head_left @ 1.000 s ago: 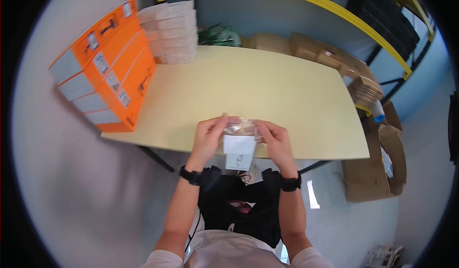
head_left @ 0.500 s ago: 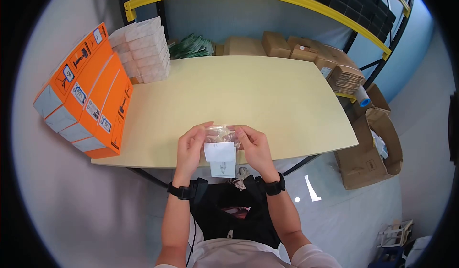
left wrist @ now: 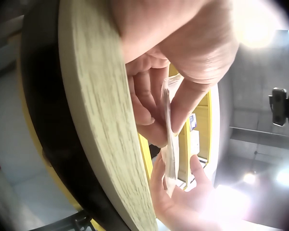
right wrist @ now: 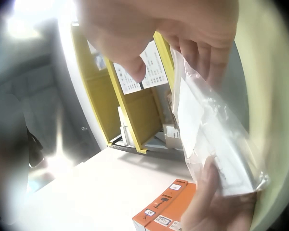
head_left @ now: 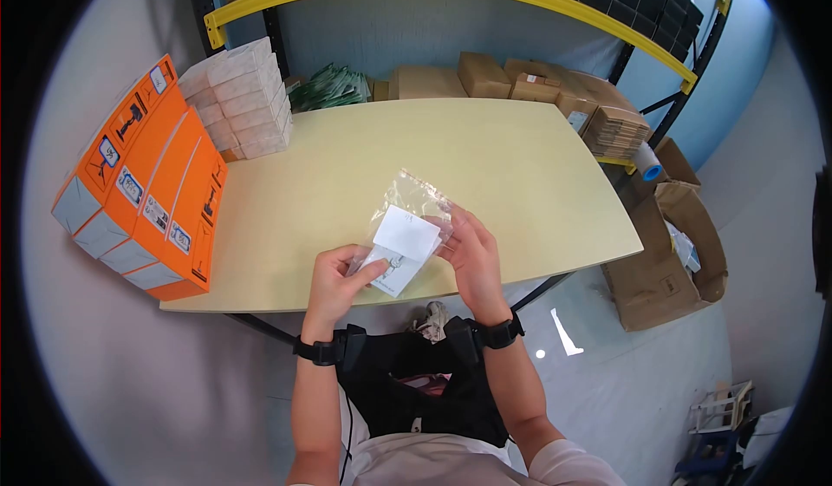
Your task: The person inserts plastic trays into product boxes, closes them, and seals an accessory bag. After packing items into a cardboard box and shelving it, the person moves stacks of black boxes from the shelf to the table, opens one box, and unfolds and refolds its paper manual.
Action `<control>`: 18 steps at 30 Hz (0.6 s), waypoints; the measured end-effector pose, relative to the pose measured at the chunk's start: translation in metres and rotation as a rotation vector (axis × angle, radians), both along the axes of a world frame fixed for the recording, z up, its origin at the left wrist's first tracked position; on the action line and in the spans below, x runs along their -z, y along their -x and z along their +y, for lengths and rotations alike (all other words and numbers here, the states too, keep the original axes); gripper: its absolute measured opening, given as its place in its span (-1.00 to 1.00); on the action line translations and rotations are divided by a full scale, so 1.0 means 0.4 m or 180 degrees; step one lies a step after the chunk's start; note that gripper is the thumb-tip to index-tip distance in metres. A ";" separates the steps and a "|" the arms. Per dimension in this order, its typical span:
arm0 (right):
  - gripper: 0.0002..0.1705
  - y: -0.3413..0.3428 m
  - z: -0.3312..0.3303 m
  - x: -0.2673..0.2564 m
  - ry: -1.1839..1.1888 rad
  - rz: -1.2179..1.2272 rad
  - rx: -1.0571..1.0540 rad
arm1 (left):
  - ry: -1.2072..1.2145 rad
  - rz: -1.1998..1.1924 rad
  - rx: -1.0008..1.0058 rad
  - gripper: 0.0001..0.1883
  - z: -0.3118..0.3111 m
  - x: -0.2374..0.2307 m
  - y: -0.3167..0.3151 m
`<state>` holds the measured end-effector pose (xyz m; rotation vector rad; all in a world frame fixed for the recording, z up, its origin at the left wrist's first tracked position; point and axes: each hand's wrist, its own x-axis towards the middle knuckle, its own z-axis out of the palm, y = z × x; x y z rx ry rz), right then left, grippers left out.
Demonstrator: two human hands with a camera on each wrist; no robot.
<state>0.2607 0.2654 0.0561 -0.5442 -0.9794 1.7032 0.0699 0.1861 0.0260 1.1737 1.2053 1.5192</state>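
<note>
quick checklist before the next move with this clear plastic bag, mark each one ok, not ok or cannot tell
1. Left hand has the clear flat plastic bag: ok, thumb on its front, fingers behind.
2. Right hand pinches the bag too: not ok, its thumb stands off the bag.
3. Rectangular white paper slip and printed white card both show: ok, slip above, card below and partly under the left thumb.
4. Small mark on the slip is readable: cannot tell, too small.
5. Bag is sealed: cannot tell.
6. Stacked orange cardboard boxes are apart from the bag: ok.
</note>
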 end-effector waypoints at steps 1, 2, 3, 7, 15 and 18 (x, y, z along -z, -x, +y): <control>-0.59 -0.002 0.002 0.003 0.0000 0.0003 -0.0001 | -0.0051 -0.0069 0.0052 -0.82 0.001 0.003 0.001; -0.59 -0.007 0.007 0.011 -0.0092 -0.0280 -0.0039 | -0.0054 -0.0065 0.0051 -0.82 0.001 0.003 0.002; -0.58 -0.014 0.013 0.020 -0.0185 -0.0564 -0.0076 | -0.0096 -0.0065 0.0051 -0.83 0.000 0.003 0.002; -0.57 -0.067 0.042 0.026 -0.0428 -0.1241 -0.0301 | -0.0370 -0.0285 -0.0213 -0.84 0.010 0.018 0.001; -0.17 -0.123 0.002 -0.044 -0.1479 -0.1867 -0.1003 | -0.0101 -0.0491 -0.0071 -0.85 0.014 0.011 0.009; -0.19 -0.150 0.010 -0.090 -0.2720 -0.1911 -0.0719 | -0.0078 -0.0678 0.0045 -0.84 0.011 0.012 0.022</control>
